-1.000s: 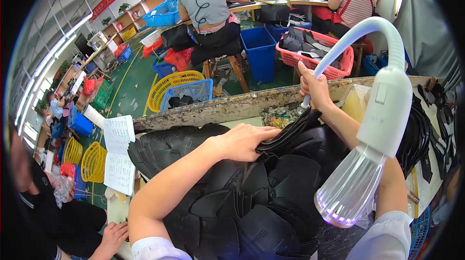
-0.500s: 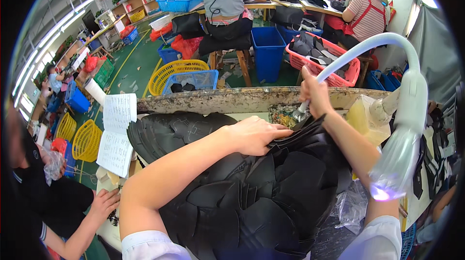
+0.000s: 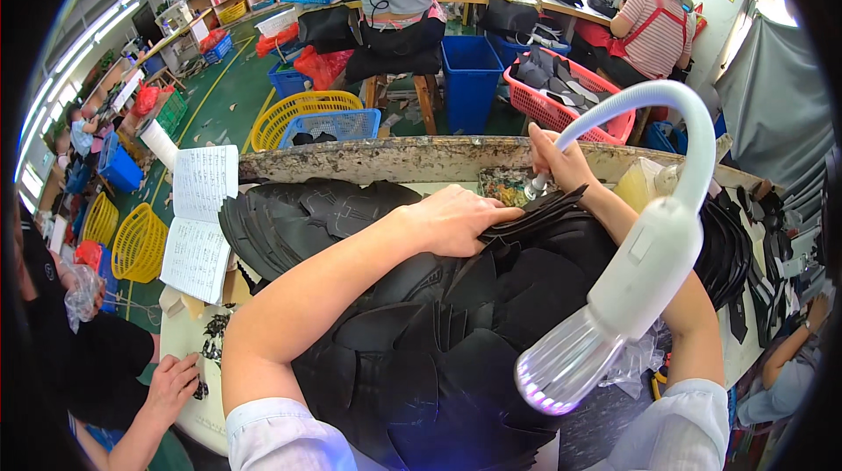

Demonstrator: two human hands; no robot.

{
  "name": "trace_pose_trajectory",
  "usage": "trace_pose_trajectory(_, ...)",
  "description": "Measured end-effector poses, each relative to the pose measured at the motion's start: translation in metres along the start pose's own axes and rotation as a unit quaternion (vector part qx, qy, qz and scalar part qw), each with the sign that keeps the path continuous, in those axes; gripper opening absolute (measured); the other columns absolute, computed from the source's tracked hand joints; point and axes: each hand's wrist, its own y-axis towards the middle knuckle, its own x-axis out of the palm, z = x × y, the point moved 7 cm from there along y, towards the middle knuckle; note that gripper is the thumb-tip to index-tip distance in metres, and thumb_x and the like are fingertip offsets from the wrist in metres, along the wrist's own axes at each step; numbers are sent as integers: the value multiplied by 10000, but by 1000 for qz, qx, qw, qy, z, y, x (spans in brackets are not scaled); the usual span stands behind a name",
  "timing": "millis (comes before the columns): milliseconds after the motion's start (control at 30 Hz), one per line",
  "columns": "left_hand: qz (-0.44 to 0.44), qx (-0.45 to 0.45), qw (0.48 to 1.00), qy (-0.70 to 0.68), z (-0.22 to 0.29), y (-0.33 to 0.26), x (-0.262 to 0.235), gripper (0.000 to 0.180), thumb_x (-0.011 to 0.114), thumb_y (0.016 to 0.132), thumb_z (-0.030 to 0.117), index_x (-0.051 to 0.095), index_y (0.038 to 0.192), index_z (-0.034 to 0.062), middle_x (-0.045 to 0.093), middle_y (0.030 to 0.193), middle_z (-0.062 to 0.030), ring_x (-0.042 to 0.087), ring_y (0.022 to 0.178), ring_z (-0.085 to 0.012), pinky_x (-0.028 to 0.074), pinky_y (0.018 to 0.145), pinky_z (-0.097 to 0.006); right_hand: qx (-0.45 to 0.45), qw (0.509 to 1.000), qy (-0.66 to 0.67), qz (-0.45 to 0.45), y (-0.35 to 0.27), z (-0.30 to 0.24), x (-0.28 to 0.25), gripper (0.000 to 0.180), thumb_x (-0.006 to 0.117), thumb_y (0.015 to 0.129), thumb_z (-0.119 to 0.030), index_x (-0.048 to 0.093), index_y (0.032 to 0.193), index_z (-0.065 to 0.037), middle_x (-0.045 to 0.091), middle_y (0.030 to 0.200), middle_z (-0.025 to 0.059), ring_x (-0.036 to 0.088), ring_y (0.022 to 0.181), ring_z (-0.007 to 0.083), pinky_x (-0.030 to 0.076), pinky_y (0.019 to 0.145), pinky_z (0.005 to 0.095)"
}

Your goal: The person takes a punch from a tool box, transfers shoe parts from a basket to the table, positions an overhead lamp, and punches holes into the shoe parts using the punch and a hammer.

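Lamp: white gooseneck lamp (image 3: 640, 278), lit head hanging low at right
Notebook: open handwritten paper notebook (image 3: 200, 221) at the bench's left edge
Baskets: yellow plastic basket (image 3: 294, 113), blue plastic basket (image 3: 338, 126), red plastic basket (image 3: 570, 103)
Bin: blue plastic bin (image 3: 472, 76)

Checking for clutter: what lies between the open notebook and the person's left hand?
Head view: overlapping black cut pieces fill the stretch from notebook to left hand.
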Motion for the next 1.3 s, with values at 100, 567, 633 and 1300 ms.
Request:
trace_pose_trajectory(100,-2,-22,999,30,0,-3,2,625,567,683,197,404,1284,139,584,989,-150,589,861,-300,473,714,-404,0,999,-33,-12,-1,7,2,407,516,888,-378,437,592,-109,368,513,-64,317,467,36,271,444,214)
trace_pose_trajectory(567,35,-89,991,-99,-35,-6,13,554,542,764,255,386,1272,99,577,978,-240,549,932,-373,439,787,-446,-119,991,-58,28,3,4,-6,377,519,894,-331,419,602,-115,354,519,-67,314,468,28,245,425,209)
trace_pose_trajectory(633,84,-109,958,-250,-38,-7,4,621,611,741,356,402,1233,40,597,965,-214,579,914,-342,446,784,-404,-122,992,-21,-28,7,-2,-10,344,548,879,-319,464,630,-98,386,537,-62,357,493,26,283,446,208)
trace_pose_trajectory(1300,255,-310,909,-116,132,-283,6,449,740,637,142,593,1053,60,556,1142,-49,489,632,-62,371,537,-189,-372,766,-499,-162,-365,-118,118,504,605,659,-62,521,1149,-145,468,1225,77,395,1196,259,219,1027,499)
